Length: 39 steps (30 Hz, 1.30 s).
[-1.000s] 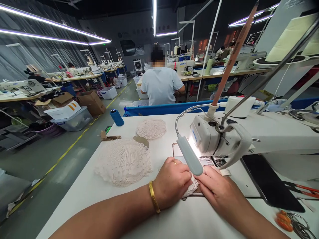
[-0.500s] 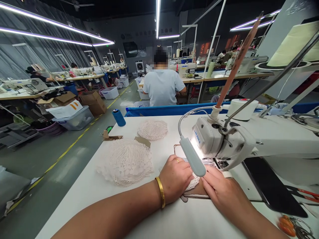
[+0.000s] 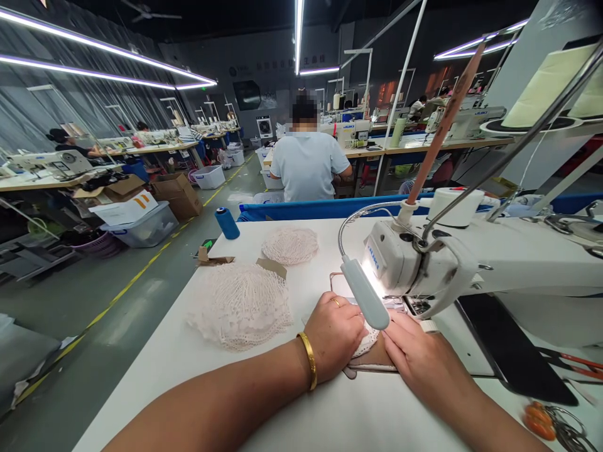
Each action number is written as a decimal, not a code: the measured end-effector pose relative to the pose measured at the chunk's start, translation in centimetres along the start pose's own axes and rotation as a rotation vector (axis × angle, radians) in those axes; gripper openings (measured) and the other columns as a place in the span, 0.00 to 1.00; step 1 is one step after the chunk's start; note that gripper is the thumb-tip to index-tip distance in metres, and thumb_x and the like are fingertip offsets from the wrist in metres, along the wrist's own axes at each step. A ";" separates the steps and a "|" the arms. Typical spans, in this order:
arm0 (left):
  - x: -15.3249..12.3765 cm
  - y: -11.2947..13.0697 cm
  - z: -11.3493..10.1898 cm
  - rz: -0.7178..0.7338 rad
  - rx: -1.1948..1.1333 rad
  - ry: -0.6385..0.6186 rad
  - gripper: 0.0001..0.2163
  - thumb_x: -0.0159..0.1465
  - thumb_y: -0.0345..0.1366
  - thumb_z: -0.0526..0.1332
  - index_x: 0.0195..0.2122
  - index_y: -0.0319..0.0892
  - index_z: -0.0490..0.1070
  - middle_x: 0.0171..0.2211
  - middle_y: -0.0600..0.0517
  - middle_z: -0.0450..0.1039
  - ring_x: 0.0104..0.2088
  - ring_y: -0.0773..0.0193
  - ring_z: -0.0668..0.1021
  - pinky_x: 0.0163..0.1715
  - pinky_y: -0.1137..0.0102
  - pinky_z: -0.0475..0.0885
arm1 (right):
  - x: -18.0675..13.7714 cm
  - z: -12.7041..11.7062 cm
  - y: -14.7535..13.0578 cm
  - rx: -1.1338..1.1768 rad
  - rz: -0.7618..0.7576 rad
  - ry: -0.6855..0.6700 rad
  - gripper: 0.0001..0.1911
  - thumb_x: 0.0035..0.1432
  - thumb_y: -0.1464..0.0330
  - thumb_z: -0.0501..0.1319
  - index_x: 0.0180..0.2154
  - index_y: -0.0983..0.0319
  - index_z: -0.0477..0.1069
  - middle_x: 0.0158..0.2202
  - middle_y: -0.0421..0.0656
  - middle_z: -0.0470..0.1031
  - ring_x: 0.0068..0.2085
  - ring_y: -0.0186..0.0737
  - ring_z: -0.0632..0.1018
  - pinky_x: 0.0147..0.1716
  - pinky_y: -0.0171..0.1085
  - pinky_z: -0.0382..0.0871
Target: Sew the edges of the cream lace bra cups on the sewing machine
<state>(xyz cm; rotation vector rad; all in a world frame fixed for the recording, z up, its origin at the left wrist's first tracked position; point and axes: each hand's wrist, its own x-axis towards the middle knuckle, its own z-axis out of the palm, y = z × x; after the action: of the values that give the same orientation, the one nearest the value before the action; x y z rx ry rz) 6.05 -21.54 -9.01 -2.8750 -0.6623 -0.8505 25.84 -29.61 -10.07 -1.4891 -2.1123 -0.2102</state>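
Note:
At the needle end of a white sewing machine, a small white lace piece lies over a flat brown panel. My left hand presses its bent, closed fingers on the lace from the left. From the right, my right hand has its fingers together at the lace and panel edge. A grey lamp on a bendable neck hangs over the fingertips and hides part of them, and the needle is out of sight. Two heaps of pale lace, a larger heap and a smaller heap, lie left of my hands.
A blue thread spool stands near the table's far left corner, by a cardboard scrap. To the right lie a black phone-like slab, red-handled pliers and keys with an orange charm. A person sits ahead, facing away.
My hands and the lace hold nearly the same place by the machine. The whole view has shifted slightly.

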 end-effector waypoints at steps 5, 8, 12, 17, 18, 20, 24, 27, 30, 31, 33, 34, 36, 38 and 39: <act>0.2 -0.2 0.0 -0.024 0.008 -0.073 0.11 0.72 0.33 0.61 0.29 0.41 0.71 0.29 0.53 0.74 0.35 0.60 0.75 0.46 0.60 0.66 | 0.1 0.0 -0.1 -0.021 0.017 0.006 0.14 0.68 0.75 0.49 0.34 0.57 0.69 0.41 0.42 0.82 0.22 0.36 0.70 0.21 0.38 0.59; 0.5 0.0 -0.9 -0.066 -0.007 -0.175 0.10 0.71 0.34 0.62 0.32 0.40 0.72 0.31 0.52 0.76 0.38 0.58 0.76 0.48 0.58 0.65 | -0.1 0.0 0.1 -0.015 0.014 -0.003 0.14 0.69 0.75 0.49 0.36 0.57 0.70 0.42 0.42 0.82 0.22 0.36 0.69 0.20 0.38 0.59; 0.3 0.7 -3.0 -0.142 -0.131 -0.273 0.17 0.69 0.51 0.67 0.37 0.40 0.74 0.41 0.50 0.78 0.44 0.54 0.76 0.50 0.56 0.64 | -0.3 -0.1 0.1 0.049 -0.058 -0.031 0.11 0.71 0.73 0.52 0.43 0.57 0.72 0.43 0.45 0.81 0.34 0.42 0.78 0.27 0.39 0.68; -0.6 1.2 -3.8 -0.129 -0.178 -0.292 0.13 0.61 0.42 0.70 0.34 0.41 0.70 0.45 0.47 0.75 0.46 0.52 0.74 0.49 0.57 0.64 | -0.3 0.0 -0.1 0.173 -0.109 -0.020 0.15 0.73 0.75 0.51 0.49 0.56 0.73 0.42 0.43 0.79 0.40 0.43 0.80 0.38 0.41 0.74; -0.6 1.1 -3.4 -0.119 -0.178 -0.287 0.08 0.60 0.35 0.67 0.34 0.41 0.68 0.43 0.48 0.75 0.44 0.54 0.74 0.48 0.58 0.65 | -0.3 0.0 0.0 0.208 -0.082 -0.031 0.14 0.73 0.74 0.51 0.47 0.55 0.73 0.40 0.42 0.79 0.40 0.42 0.80 0.38 0.40 0.74; -0.4 0.5 -2.3 -0.103 -0.219 -0.269 0.06 0.58 0.27 0.60 0.34 0.42 0.66 0.39 0.49 0.74 0.41 0.57 0.73 0.46 0.61 0.67 | -0.3 0.1 0.1 0.266 0.010 -0.035 0.11 0.75 0.69 0.52 0.46 0.54 0.73 0.39 0.41 0.80 0.40 0.42 0.81 0.38 0.39 0.75; 0.6 -0.8 -0.5 -0.158 -0.370 -0.183 0.07 0.59 0.25 0.53 0.35 0.44 0.64 0.36 0.49 0.74 0.38 0.58 0.74 0.44 0.65 0.71 | -0.2 0.2 0.0 0.303 0.133 0.018 0.11 0.76 0.64 0.53 0.44 0.53 0.73 0.40 0.40 0.82 0.38 0.41 0.82 0.35 0.38 0.76; 1.3 -1.1 -0.1 -0.163 -0.404 -0.166 0.07 0.57 0.26 0.54 0.33 0.44 0.65 0.33 0.51 0.74 0.36 0.59 0.74 0.42 0.66 0.72 | 0.0 0.0 -0.3 0.295 0.157 0.036 0.11 0.75 0.65 0.52 0.41 0.54 0.71 0.35 0.39 0.81 0.31 0.39 0.80 0.30 0.37 0.74; 1.5 -1.1 0.0 -0.165 -0.424 -0.170 0.06 0.54 0.26 0.57 0.31 0.43 0.70 0.30 0.53 0.73 0.35 0.60 0.75 0.41 0.67 0.72 | 0.2 -0.2 -0.5 0.265 0.184 0.046 0.12 0.74 0.64 0.52 0.38 0.55 0.71 0.31 0.39 0.80 0.27 0.39 0.80 0.26 0.37 0.72; 1.5 -1.0 0.1 -0.182 -0.432 -0.168 0.06 0.53 0.26 0.58 0.30 0.43 0.71 0.29 0.53 0.73 0.34 0.60 0.75 0.40 0.67 0.72 | 0.2 -0.2 -0.6 0.256 0.194 0.049 0.12 0.74 0.63 0.52 0.38 0.55 0.71 0.30 0.38 0.79 0.26 0.39 0.79 0.25 0.36 0.71; 1.5 -1.0 0.3 -0.226 -0.442 -0.160 0.06 0.55 0.25 0.59 0.28 0.42 0.72 0.29 0.54 0.74 0.33 0.62 0.75 0.37 0.69 0.72 | 0.1 -0.3 -0.6 0.247 0.211 0.058 0.12 0.74 0.62 0.52 0.37 0.55 0.71 0.28 0.38 0.79 0.24 0.39 0.78 0.23 0.36 0.69; 1.4 -0.9 0.4 -0.245 -0.444 -0.156 0.06 0.55 0.24 0.60 0.27 0.42 0.73 0.29 0.54 0.74 0.33 0.63 0.75 0.36 0.70 0.72 | 0.0 -0.2 -0.6 0.246 0.219 0.060 0.13 0.74 0.62 0.52 0.37 0.54 0.71 0.27 0.37 0.78 0.23 0.39 0.77 0.22 0.36 0.68; 1.5 -0.9 0.5 -0.274 -0.440 -0.146 0.06 0.57 0.24 0.62 0.27 0.42 0.74 0.29 0.55 0.75 0.32 0.65 0.76 0.34 0.72 0.72 | -0.2 -0.1 -0.6 0.242 0.243 0.062 0.13 0.74 0.61 0.53 0.37 0.54 0.71 0.24 0.35 0.76 0.20 0.38 0.73 0.20 0.36 0.65; 1.5 -0.8 0.5 -0.295 -0.460 -0.131 0.05 0.58 0.27 0.68 0.28 0.42 0.75 0.30 0.57 0.76 0.31 0.65 0.76 0.33 0.72 0.72 | -0.3 0.0 -0.6 0.261 0.277 0.049 0.14 0.75 0.59 0.53 0.37 0.54 0.72 0.22 0.34 0.74 0.18 0.38 0.70 0.20 0.36 0.64; 1.5 -0.7 0.5 -0.299 -0.477 -0.125 0.05 0.57 0.29 0.71 0.28 0.42 0.75 0.30 0.57 0.76 0.31 0.65 0.77 0.34 0.72 0.72 | -0.3 0.0 -0.6 0.276 0.293 0.042 0.14 0.75 0.58 0.53 0.38 0.53 0.72 0.21 0.34 0.73 0.17 0.38 0.69 0.20 0.36 0.64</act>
<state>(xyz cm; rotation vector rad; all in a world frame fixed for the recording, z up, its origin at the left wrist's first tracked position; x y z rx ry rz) 7.15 -20.21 -8.66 -3.3281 -1.0520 -0.9853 25.39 -30.08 -10.19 -1.5837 -1.7790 0.1514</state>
